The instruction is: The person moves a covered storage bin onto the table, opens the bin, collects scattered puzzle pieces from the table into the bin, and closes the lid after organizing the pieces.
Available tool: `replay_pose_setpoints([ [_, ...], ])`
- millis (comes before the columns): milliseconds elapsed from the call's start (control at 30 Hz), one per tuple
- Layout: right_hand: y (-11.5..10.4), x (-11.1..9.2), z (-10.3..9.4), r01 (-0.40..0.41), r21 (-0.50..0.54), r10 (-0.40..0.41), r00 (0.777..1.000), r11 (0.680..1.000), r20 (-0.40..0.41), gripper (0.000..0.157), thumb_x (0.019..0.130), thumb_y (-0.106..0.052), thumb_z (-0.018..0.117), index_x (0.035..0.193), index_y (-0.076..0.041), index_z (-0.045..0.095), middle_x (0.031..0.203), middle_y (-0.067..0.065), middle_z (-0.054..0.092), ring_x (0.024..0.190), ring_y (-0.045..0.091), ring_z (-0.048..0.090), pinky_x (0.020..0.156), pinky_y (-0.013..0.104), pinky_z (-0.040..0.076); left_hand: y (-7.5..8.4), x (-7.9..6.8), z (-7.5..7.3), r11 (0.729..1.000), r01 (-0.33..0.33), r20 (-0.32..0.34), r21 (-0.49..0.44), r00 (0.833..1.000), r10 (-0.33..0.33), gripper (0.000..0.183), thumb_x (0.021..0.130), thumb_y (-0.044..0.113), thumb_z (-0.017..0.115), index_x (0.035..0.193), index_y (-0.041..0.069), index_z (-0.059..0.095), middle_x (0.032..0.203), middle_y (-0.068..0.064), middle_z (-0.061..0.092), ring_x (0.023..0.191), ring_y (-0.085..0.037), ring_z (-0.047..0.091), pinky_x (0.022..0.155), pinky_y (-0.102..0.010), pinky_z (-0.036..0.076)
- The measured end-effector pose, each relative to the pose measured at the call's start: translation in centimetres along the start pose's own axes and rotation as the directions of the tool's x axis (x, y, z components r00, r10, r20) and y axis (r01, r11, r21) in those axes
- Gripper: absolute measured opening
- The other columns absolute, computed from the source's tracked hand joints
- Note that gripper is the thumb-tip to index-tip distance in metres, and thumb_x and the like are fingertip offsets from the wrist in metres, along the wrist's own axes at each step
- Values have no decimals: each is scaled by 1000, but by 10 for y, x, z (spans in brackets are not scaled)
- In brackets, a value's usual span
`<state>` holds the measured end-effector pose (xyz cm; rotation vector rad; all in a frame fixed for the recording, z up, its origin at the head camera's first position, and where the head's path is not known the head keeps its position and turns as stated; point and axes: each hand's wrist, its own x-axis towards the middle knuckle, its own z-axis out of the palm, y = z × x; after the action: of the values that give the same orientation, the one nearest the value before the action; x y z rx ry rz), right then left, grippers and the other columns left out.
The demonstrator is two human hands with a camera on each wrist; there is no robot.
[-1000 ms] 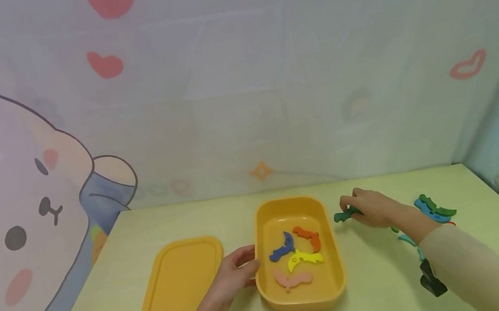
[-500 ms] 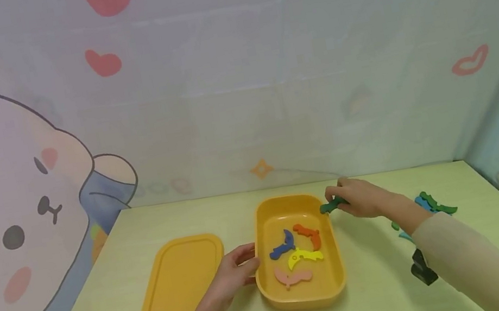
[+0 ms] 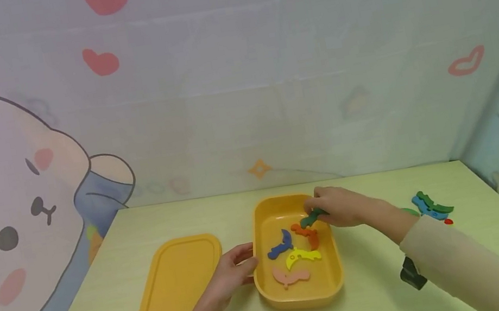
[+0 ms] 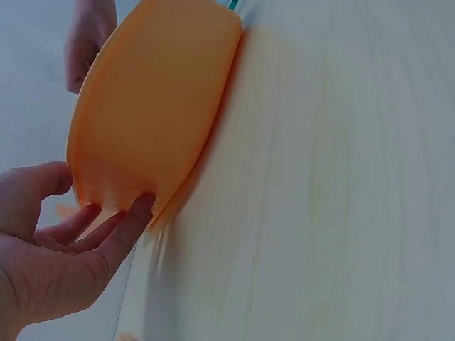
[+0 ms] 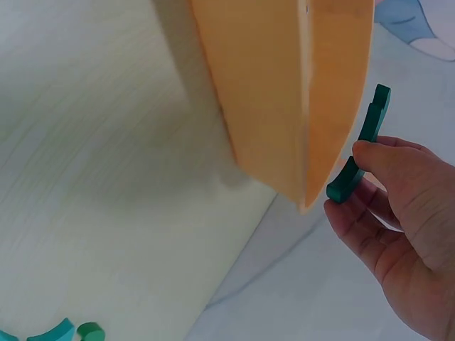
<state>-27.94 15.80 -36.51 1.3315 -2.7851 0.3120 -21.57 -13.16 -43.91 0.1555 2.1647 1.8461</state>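
Note:
My right hand [image 3: 339,205] is above the far right part of the yellow box [image 3: 303,299], pinching a dark green curved piece [image 3: 313,216] between thumb and fingers. In the right wrist view this piece [image 5: 359,153] is held beside the box's rim. My left hand [image 3: 232,275] touches the box's left side. In the left wrist view its fingertips rest against the outer wall and its thumb is at the rim. Inside the box lie a blue piece [image 3: 280,245], an orange piece [image 3: 312,239], a yellow piece [image 3: 302,256] and a pink piece [image 3: 291,276].
A yellow lid [image 3: 180,293] lies flat on the table left of the box. To the right are a green piece [image 3: 436,204], a light blue piece [image 3: 428,208], a small red bit [image 3: 448,222] and a black object [image 3: 412,274], partly behind the right sleeve. A printed cloth hangs behind.
My right hand has carried the dark green piece leftward, from outside the box to over its far right part. The left hand has stayed at the box's side.

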Motion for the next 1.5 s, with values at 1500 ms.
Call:
replay_pose_setpoints([
  [1500, -58, 10, 26, 170, -143, -158, 983, 975, 92, 12, 86, -18, 64, 95, -22, 57, 82, -3, 48, 69, 11, 43, 62, 19, 39, -3, -1, -5, 1000, -2, 4, -2, 1000, 2, 45, 92, 12, 52, 133, -4, 42, 130, -24, 48, 109, -30, 55, 76, -37, 55],
])
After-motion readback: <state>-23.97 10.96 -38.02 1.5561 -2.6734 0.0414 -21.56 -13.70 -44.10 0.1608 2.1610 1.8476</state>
